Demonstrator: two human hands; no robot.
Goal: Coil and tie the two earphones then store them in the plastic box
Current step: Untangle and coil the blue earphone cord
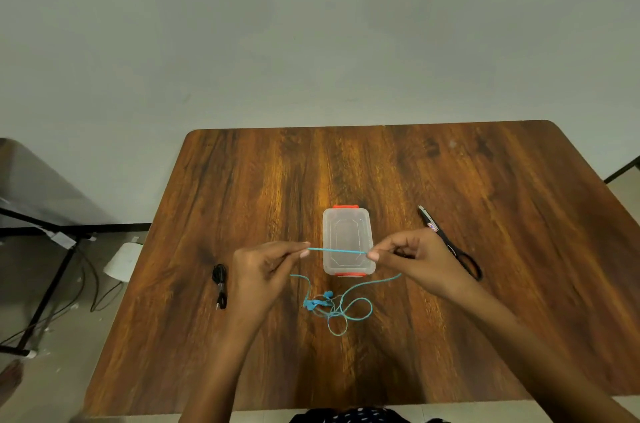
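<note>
A blue earphone (pixel 332 310) lies partly tangled on the wooden table (pixel 485 201), its buds near the middle. A stretch of its cable is pulled taut above the table between my left hand (pixel 266 265) and my right hand (pixel 412 256); each hand pinches one end of that stretch. The rest of the cable hangs down from both hands to the loops below. Behind the taut cable stands the clear plastic box (pixel 347 241) with orange clips, its lid closed. A black earphone (pixel 220 284) lies coiled in a bundle left of my left hand.
Black-handled scissors (pixel 450 244) lie on the table to the right, partly behind my right hand. A dark table frame with cables (pixel 52 270) stands on the floor to the left. A white wall rises behind the table.
</note>
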